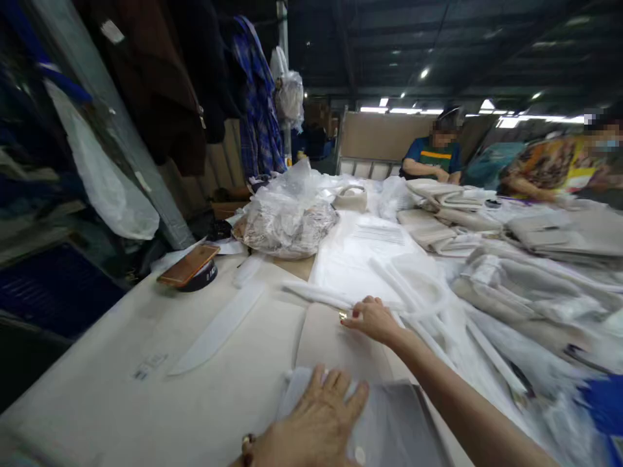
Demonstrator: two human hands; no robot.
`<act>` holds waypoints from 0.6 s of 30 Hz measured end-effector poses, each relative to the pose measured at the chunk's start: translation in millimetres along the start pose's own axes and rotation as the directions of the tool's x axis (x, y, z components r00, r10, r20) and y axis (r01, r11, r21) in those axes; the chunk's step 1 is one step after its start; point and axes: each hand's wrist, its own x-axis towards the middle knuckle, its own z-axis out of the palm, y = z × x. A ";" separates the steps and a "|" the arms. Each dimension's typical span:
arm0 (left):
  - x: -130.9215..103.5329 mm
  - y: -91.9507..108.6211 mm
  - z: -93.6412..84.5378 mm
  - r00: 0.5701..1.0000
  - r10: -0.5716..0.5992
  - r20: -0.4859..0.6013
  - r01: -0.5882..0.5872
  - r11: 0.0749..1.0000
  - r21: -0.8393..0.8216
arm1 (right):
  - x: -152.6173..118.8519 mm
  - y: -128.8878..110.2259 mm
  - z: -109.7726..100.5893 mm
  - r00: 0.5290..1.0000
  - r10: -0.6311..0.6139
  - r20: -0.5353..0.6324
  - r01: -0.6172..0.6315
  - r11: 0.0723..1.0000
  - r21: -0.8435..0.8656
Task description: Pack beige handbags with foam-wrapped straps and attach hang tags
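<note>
My left hand (321, 421) lies flat with fingers spread, pressing on a thin white sheet (292, 389). The sheet partly covers a pale beige bag-like piece with a rounded flap (321, 337). A grey panel edge (418, 421) shows to the right of this hand. At the flap's far part, my right hand (374, 319) has its fingers curled, thumb and forefinger closed at a small gold-coloured metal clasp (343, 316). White padded strips (311, 292) lie just beyond and to the right of that hand.
A phone (189, 264) rests on a dark roll (202, 277) at left, near a white strip (224, 331). Crumpled plastic bags (292, 220) stand ahead. Folded beige pieces (438, 227) are heaped at right. Two people (433, 155) work across the table; clothes hang at left.
</note>
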 end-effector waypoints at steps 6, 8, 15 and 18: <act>-3.8 5.3 -1.9 1.000 0.018 -0.009 -0.018 1.000 -0.008 | 11.6 2.7 2.7 0.998 0.058 0.000 -0.058 0.997 -0.042; -3.6 1.7 2.2 0.998 0.043 -0.044 -0.043 0.999 0.004 | 12.8 3.1 3.8 0.998 0.067 -0.012 -0.068 0.996 -0.049; -1.4 -6.1 18.4 0.987 0.078 -0.139 -0.071 0.996 0.058 | 1.5 0.9 15.9 0.988 0.150 -0.017 -0.151 0.985 -0.079; -1.4 -5.7 20.2 0.987 0.074 -0.144 -0.065 0.995 0.071 | 0.5 5.5 11.2 0.988 0.156 -0.002 -0.156 0.987 -0.025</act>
